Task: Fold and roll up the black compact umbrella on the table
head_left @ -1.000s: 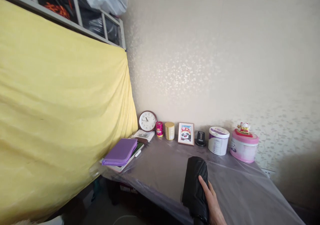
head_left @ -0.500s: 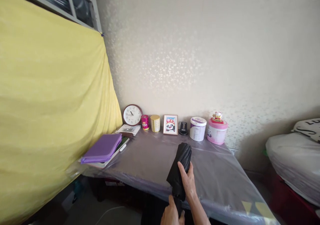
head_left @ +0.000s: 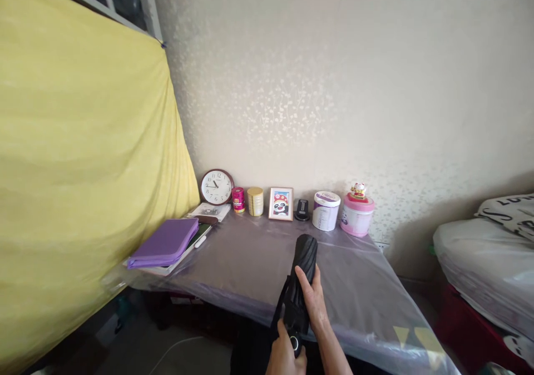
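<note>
Now | left hand (head_left: 281,356), right hand (head_left: 315,302) clasp umbrella (head_left: 306,252) | lidded pink tub (head_left: 355,221): contents hidden

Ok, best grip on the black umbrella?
Probably the handle, from the near side: it forms the near end, and the left hand is on it. The rolled canopy looks slim enough for the right hand to steady from the right.
</note>
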`<move>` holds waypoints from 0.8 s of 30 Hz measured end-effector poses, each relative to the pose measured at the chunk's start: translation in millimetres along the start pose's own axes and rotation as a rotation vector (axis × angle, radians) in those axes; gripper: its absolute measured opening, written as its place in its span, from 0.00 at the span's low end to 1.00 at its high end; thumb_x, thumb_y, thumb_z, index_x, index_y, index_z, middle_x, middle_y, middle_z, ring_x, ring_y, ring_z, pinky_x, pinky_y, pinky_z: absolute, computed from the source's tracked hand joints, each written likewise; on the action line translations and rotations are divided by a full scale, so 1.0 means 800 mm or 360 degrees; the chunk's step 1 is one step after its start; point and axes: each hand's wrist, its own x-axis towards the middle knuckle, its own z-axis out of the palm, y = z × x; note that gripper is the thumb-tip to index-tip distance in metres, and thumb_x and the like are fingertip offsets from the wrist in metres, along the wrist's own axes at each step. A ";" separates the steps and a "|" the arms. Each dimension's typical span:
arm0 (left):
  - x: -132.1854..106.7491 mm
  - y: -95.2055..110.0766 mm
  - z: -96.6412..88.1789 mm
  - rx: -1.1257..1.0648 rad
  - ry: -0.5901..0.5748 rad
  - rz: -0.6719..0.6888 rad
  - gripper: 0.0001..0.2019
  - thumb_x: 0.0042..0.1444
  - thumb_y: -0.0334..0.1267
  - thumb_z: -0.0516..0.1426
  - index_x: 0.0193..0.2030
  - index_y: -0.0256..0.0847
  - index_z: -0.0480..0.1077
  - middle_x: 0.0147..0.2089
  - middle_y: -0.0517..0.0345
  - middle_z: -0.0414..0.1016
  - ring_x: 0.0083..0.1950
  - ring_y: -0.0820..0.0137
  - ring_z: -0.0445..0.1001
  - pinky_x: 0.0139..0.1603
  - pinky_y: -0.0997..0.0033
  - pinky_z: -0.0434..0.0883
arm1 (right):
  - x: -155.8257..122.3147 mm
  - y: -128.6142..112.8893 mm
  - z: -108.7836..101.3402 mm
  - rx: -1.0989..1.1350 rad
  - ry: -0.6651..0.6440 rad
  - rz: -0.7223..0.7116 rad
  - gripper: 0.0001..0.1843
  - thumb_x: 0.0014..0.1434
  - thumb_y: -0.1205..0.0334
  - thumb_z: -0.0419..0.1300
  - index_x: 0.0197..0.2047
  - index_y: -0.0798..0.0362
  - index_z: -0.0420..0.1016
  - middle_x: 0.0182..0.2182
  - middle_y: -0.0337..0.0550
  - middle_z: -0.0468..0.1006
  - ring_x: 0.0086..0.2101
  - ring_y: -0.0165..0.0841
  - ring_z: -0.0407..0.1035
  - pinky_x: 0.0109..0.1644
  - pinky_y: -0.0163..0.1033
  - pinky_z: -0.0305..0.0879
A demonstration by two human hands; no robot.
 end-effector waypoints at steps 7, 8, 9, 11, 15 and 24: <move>-0.021 0.021 -0.023 -0.0516 -0.0581 0.0161 0.26 0.47 0.39 0.50 0.54 0.37 0.51 0.28 0.58 0.70 0.24 0.71 0.68 0.27 0.72 0.62 | -0.008 0.000 -0.004 0.0321 -0.0191 0.0303 0.37 0.42 0.42 0.61 0.52 0.51 0.62 0.20 0.33 0.70 0.20 0.33 0.67 0.25 0.37 0.66; -0.025 0.027 -0.026 -0.0680 -0.0684 0.0160 0.25 0.46 0.39 0.50 0.53 0.37 0.52 0.25 0.61 0.68 0.20 0.74 0.65 0.24 0.75 0.59 | -0.009 -0.001 -0.004 0.0355 -0.0224 0.0343 0.37 0.41 0.41 0.61 0.51 0.52 0.62 0.19 0.33 0.70 0.19 0.33 0.67 0.25 0.37 0.66; -0.027 0.032 -0.026 -0.0769 -0.0765 0.0111 0.25 0.46 0.39 0.50 0.52 0.37 0.53 0.22 0.64 0.66 0.18 0.77 0.61 0.22 0.76 0.57 | -0.009 -0.002 -0.004 0.0357 -0.0242 0.0370 0.37 0.41 0.41 0.61 0.50 0.52 0.63 0.19 0.33 0.70 0.20 0.33 0.67 0.25 0.37 0.66; -0.028 0.034 -0.021 -0.0704 -0.0716 -0.0001 0.25 0.45 0.36 0.51 0.53 0.37 0.54 0.19 0.68 0.62 0.17 0.77 0.57 0.20 0.77 0.55 | -0.009 -0.002 -0.005 0.0269 -0.0231 0.0365 0.37 0.41 0.41 0.62 0.50 0.52 0.63 0.20 0.34 0.72 0.22 0.34 0.68 0.26 0.38 0.67; -0.016 0.014 -0.003 -0.0133 -0.0168 -0.0033 0.34 0.43 0.33 0.54 0.59 0.34 0.47 0.32 0.56 0.70 0.31 0.69 0.70 0.32 0.72 0.64 | -0.002 0.009 -0.006 0.0041 -0.0135 0.0244 0.37 0.41 0.42 0.62 0.52 0.51 0.62 0.27 0.36 0.75 0.28 0.36 0.71 0.31 0.37 0.67; -0.018 0.026 -0.027 -0.0750 -0.0782 0.0122 0.36 0.44 0.45 0.54 0.58 0.41 0.43 0.32 0.59 0.70 0.19 0.75 0.66 0.23 0.74 0.62 | 0.003 0.016 -0.007 0.0126 -0.0119 0.0394 0.36 0.43 0.41 0.61 0.50 0.55 0.64 0.26 0.39 0.75 0.28 0.37 0.71 0.32 0.40 0.67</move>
